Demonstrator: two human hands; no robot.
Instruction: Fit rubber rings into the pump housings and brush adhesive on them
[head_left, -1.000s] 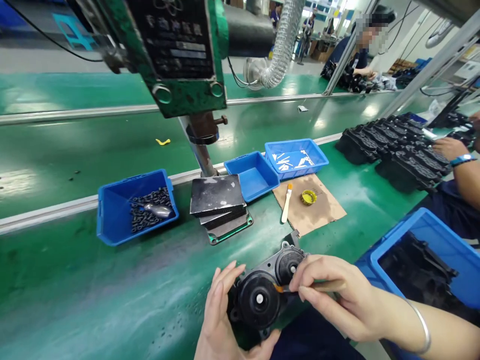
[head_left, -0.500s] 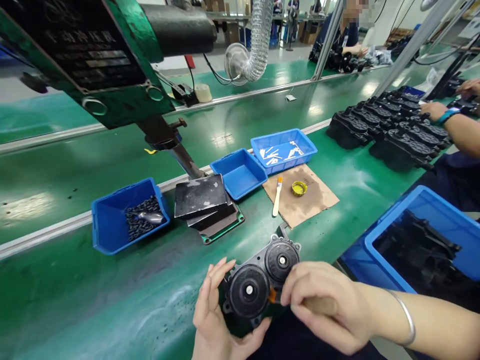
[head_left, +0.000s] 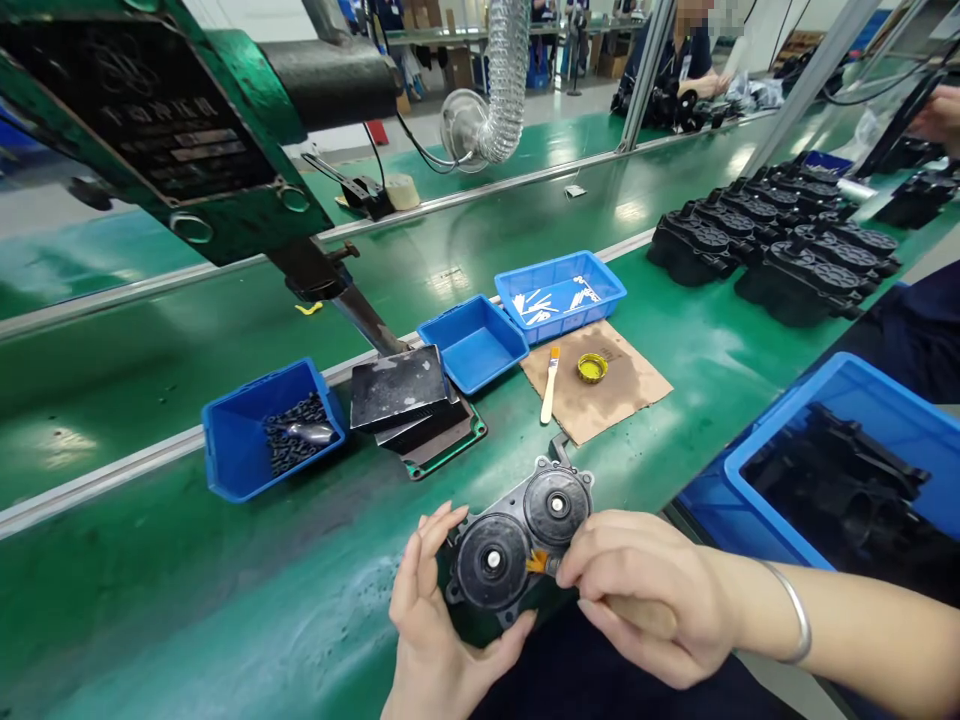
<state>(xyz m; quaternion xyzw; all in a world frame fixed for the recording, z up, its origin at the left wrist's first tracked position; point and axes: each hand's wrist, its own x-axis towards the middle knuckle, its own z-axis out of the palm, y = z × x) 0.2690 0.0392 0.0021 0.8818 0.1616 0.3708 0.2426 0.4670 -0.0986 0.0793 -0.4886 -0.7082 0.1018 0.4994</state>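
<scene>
My left hand (head_left: 442,620) grips a dark housing (head_left: 491,515) by its left end, thumb below and fingers above. Two round black discs with pale center pins sit on the housing, a larger one (head_left: 480,585) and a smaller one (head_left: 551,490). In my right hand (head_left: 652,595) is a brush (head_left: 538,563), its handle mostly hidden by my fingers. The orange bristles touch the housing between the two discs. Farther off, a second brush (head_left: 550,385) with a pale handle lies on oil-stained cardboard (head_left: 626,400), beside a small yellow cap (head_left: 592,368) holding yellowish liquid.
A green press (head_left: 225,170) stands at the left above black metal blocks (head_left: 401,385). Blue bins hold dark links (head_left: 296,430), white pins (head_left: 540,305) and black parts (head_left: 832,480). Black housings (head_left: 772,230) line the right, near a co-worker's hand (head_left: 937,120).
The bristles have shifted slightly up and left, further onto the gap between the discs. The co-worker's hand at the right has drawn back from the black housings. My view has shifted a little.
</scene>
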